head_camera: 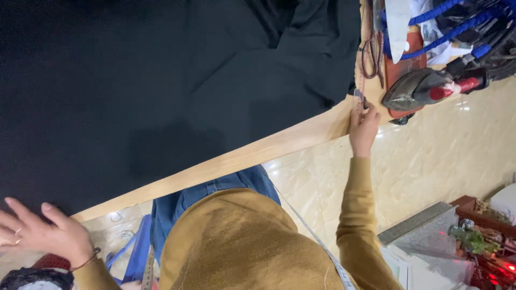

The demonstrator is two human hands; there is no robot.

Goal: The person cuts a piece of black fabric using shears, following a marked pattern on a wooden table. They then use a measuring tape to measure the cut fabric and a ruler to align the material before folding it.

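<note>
Left hand [40, 231] lies flat, fingers spread, on the black cloth [161, 91] covering the wooden table [258, 150]. Right hand [364, 126] pinches something small, perhaps chalk [359, 94], at the cloth's edge. Beyond: iron [424, 88], scissors [372, 53], tiled floor [446, 156].

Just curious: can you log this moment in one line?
left hand: flat on black cloth | right hand: pinching small grey chalk piece at wooden table edge

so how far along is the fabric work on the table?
Done: black fabric is spread across the wooden table, mostly flat, still bunched at the far end. In hand: right hand pinches a small grey piece at the table edge; left hand rests open at the near edge. Left: the scissors and iron lie untouched; no marks or cuts show.
</note>
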